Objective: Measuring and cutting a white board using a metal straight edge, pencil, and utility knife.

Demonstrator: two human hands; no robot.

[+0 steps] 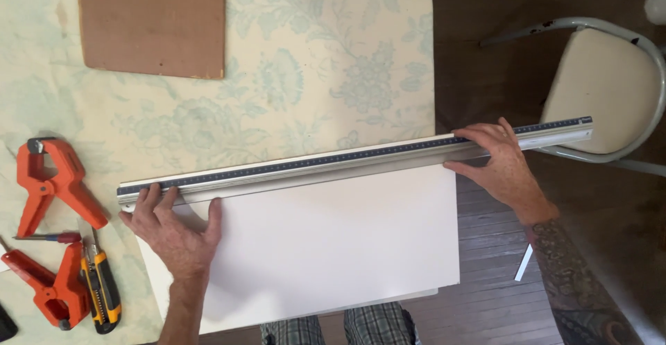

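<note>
Ruler (347, 158) lies along the top edge of the white board (312, 248) on the table (312, 74). Left hand (177, 230) and right hand (496, 165) press it flat, fingers spread. Knife (102, 286) lies untouched; board uncut.

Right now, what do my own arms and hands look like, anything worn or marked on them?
Both hands are bare, with no gloves, rings or watch in view. The left hand leads into a bare, unmarked forearm with no sleeve showing. The right hand leads into a forearm covered in dense dark tattoo patterning from just past the wrist, also sleeveless as far as the picture shows.
</note>
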